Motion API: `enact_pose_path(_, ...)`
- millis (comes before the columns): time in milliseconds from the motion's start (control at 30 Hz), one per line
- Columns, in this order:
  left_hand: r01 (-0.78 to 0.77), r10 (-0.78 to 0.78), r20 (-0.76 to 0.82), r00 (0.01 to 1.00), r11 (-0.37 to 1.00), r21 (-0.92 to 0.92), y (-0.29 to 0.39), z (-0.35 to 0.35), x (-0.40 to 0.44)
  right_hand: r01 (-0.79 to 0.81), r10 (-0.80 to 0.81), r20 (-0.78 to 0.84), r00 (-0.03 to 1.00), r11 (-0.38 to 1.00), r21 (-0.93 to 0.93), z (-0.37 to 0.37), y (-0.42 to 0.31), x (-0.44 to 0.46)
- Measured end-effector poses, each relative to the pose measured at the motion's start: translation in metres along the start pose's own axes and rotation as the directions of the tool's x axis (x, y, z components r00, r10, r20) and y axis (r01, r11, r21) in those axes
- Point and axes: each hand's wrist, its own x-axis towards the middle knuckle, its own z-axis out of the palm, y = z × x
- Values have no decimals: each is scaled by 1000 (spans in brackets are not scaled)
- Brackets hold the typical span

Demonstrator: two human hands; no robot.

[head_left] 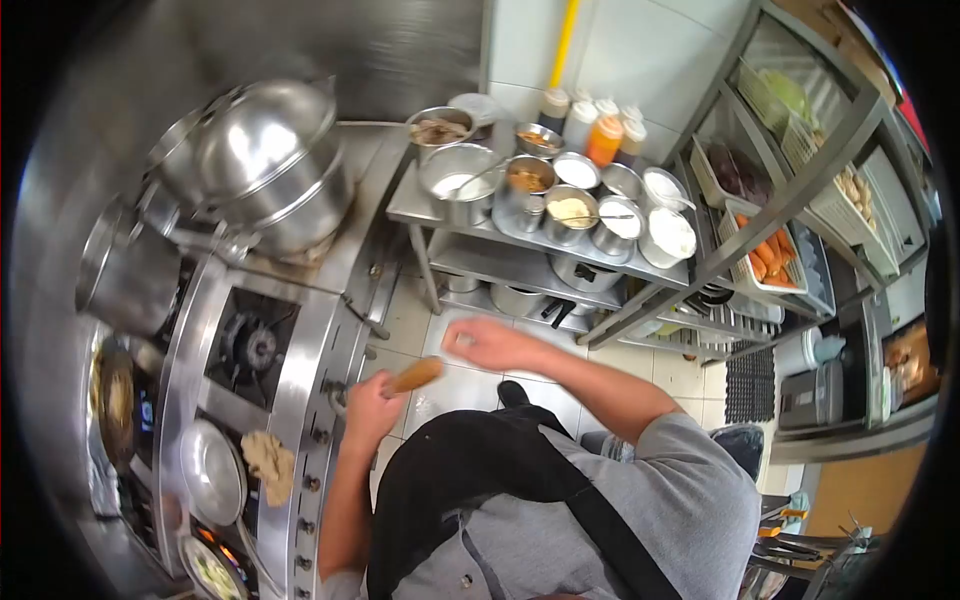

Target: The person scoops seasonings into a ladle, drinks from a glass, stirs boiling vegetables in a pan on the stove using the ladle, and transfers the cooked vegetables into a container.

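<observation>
My left hand [372, 405] is closed around one end of a brown, wooden-looking utensil [417, 375], which points up and to the right, beside the stove's front edge. Just right of its tip, my right hand [485, 342] hangs over the floor with its fingers curled together; whether they hold something small is too unclear to tell. The two hands are apart. Left of my left hand, a crumpled tan cloth [267, 465] lies on the stove next to a light metal pan [212, 470]. Another pan holding pale food [213, 572] sits over a flame at the bottom left.
Large steel pots [270, 160] stand at the back left behind an unlit burner [255, 345]. A steel table [550, 250] ahead carries metal containers of ingredients and squeeze bottles [604, 138]. A rack on the right holds baskets, one with carrots [768, 262].
</observation>
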Motion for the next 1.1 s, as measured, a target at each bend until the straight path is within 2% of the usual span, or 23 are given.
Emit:
enact_pose_path(67, 128, -181, -213, 960, 962, -240, 10, 7, 21, -72, 9, -257, 966, 969, -236, -82, 55, -3)
enact_pose_path(100, 141, -186, -188, 965, 963, -229, 7, 11, 30, -288, 135, -351, 926, 857, -428, -131, 48, -5)
enact_pose_path(133, 95, -196, -295, 935, 942, -323, -1, 15, 36, -422, 173, -420, 891, 661, -621, -172, 66, -8)
enact_pose_path(167, 40, -219, -401, 890, 912, -409, -3, 17, 42, -433, 71, -441, 895, 382, -817, -204, 95, -15)
enact_pose_path(200, 36, -250, -402, 881, 883, -469, 5, 15, 48, -454, 42, -462, 886, 278, -846, -230, 117, -24)
enact_pose_path(233, 31, -284, -406, 868, 849, -527, 22, 9, 52, -450, 114, -435, 893, 245, -859, -247, 128, -31)
enact_pose_path(267, 4, -388, -387, 836, 711, -703, 43, 7, 57, -464, 246, -404, 881, 284, -839, -257, 136, -30)
enact_pose_path(300, 17, -397, -383, 834, 712, -702, 57, 2, 64, -482, 370, -362, 856, 318, -816, -267, 143, -30)
enact_pose_path(367, -291, -267, -433, 861, 439, -850, 82, -7, 75, -470, 371, -340, 864, 356, -808, -272, 155, -28)
enact_pose_path(433, -322, -251, -455, 854, 433, -842, 102, -12, 88, -464, 376, -322, 869, 394, -794, -274, 161, -27)
enact_pose_path(500, -459, -101, -509, 855, 313, -832, 122, -17, 100, -402, 315, -294, 903, 374, -835, -280, 160, -24)
enact_pose_path(567, -459, -83, -509, 857, 326, -826, 144, -21, 108, -377, 301, -277, 913, 360, -853, -287, 155, -22)
enact_pose_path(633, -543, 68, -546, 835, 266, -796, 159, -23, 118, -353, 277, -266, 923, 339, -872, -291, 160, -24)
enact_pose_path(767, -596, 168, -573, 802, 173, -784, 182, -33, 135, -359, 203, -302, 931, 372, -856, -298, 166, -37)
enact_pose_path(933, -639, 241, -606, 758, 85, -765, 204, -38, 160, -424, 218, -363, 906, 454, -783, -307, 158, -53)
enact_pose_path(1000, -644, 238, -614, 753, 71, -762, 214, -35, 173, -414, 123, -415, 901, 529, -741, -311, 142, -53)
enact_pose_path(1100, -659, 224, -633, 741, 61, -749, 226, -28, 190, -371, 45, -423, 905, 571, -733, -315, 118, -54)
